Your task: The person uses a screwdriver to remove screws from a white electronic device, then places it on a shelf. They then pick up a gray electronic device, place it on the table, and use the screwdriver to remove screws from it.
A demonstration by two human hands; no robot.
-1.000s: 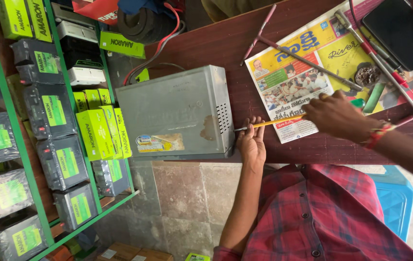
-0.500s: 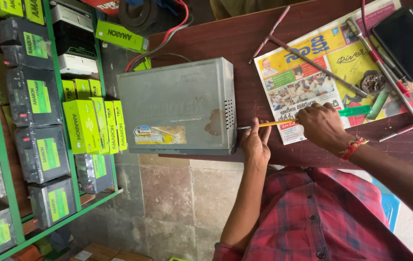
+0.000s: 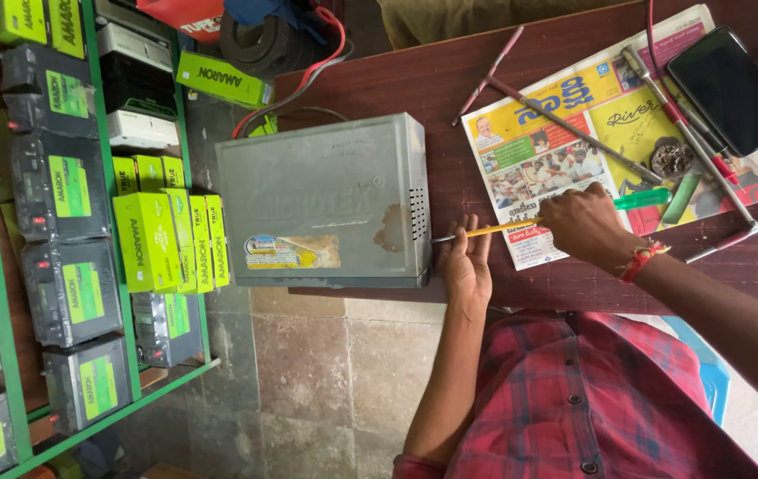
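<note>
Right hand (image 3: 585, 226) closed around yellow-handled screwdriver (image 3: 485, 232), tip at 9 o'clock against grey metal box (image 3: 321, 204). Left hand (image 3: 466, 266) spread flat beside it at 6 o'clock. Cover still on; newspaper (image 3: 574, 151) at 2 o'clock.

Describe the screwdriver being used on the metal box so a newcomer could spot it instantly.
Find the grey metal box on the dark wooden table. At its vented side a screwdriver points in, gripped by the right hand and steadied by the left hand. Unlike the loose tools on the newspaper, it has a yellow shaft and is the only one held.
</note>
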